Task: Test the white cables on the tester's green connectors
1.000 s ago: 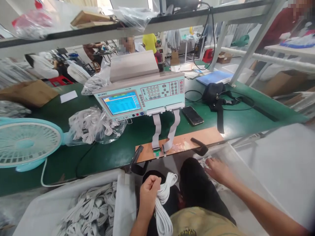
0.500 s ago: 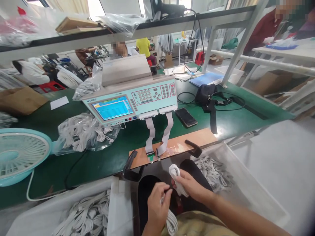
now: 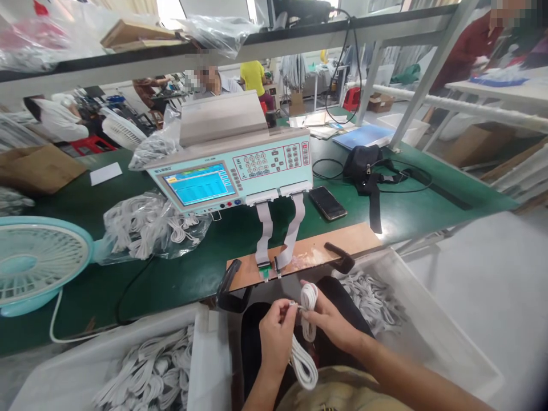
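My left hand (image 3: 277, 338) and my right hand (image 3: 329, 319) are together over my lap, below the table edge. Both grip a coiled white cable (image 3: 305, 334); its loops hang between the hands and the left fingers pinch one plug end. Just above the hands, a brown board (image 3: 314, 254) with two small connectors sits at the table's front edge. Grey ribbon leads (image 3: 265, 231) join it to a pale blue tester (image 3: 237, 168) with a lit screen.
White bins of coiled white cables stand at lower left (image 3: 145, 374) and right (image 3: 372, 299). On the green table lie a bag of cables (image 3: 145, 225), a blue fan (image 3: 34, 265), a phone (image 3: 327, 202) and a black pouch (image 3: 363, 165). People work beyond the shelf.
My right hand left the right bin with a coiled cable and came to my lap. Both hands now hold it slightly higher, closer to the board.
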